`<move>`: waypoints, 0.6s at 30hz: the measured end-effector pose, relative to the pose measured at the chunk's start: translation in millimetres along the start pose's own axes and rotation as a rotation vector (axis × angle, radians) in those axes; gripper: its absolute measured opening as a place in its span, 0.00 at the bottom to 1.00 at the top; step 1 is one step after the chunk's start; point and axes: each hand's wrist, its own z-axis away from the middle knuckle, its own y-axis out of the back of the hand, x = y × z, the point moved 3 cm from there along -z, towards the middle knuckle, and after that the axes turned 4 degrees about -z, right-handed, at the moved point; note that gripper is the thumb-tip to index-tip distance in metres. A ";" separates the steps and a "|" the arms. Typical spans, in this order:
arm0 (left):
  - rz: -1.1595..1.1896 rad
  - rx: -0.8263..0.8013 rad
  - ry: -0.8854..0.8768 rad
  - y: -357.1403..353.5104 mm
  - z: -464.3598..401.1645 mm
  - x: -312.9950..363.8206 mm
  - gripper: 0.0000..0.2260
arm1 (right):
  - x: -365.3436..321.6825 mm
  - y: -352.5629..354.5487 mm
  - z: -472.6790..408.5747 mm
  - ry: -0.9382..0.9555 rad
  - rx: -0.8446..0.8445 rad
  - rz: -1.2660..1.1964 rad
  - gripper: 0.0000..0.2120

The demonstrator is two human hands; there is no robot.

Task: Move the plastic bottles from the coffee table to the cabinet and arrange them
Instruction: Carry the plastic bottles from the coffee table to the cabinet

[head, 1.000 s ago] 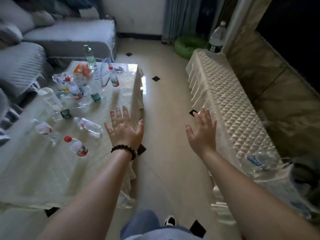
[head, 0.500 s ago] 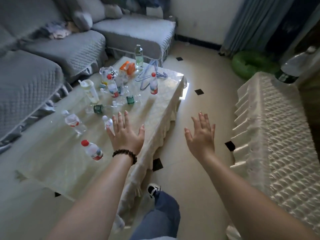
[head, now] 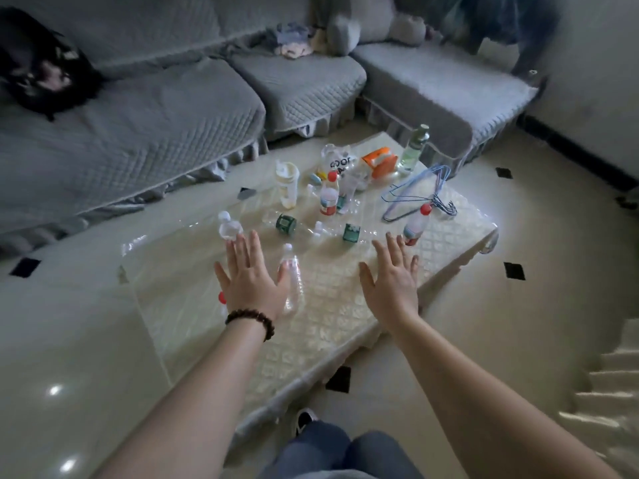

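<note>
The coffee table (head: 332,326) with a cream cloth carries several plastic bottles. A clear bottle (head: 292,281) lies flat just right of my left hand (head: 252,281), which hovers open above the table with a bead bracelet on the wrist. A red-capped bottle (head: 221,300) lies mostly hidden under that hand. Another clear bottle (head: 229,229) lies beyond its fingertips. My right hand (head: 390,281) is open over the table, near a standing red-capped bottle (head: 416,224). Farther back stand a red-capped bottle (head: 328,197) and a tall clear bottle (head: 413,148). Both hands hold nothing.
Blue wire hangers (head: 415,191), two green labels (head: 286,224), a white tumbler (head: 288,184), an orange pack (head: 378,162) and a printed bag (head: 340,164) share the table. A grey sofa (head: 173,108) wraps behind. The cabinet's cream cover (head: 608,392) shows at the right edge.
My view has swung left from the cabinet toward the coffee table and sofa. Both open hands now hover over the table's near part; the left covers the lying red-capped bottle.
</note>
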 end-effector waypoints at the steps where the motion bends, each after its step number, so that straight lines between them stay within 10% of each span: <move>1: -0.009 0.013 0.037 0.3 -4.1 -6.3 0.35 | -5.0 -4.6 -10.3 0.026 -0.032 0.003 0.26; 18: 0.050 0.188 0.634 -45.0 -4.2 -62.1 0.34 | -56.5 -120.2 -147.9 0.554 -0.482 0.022 0.27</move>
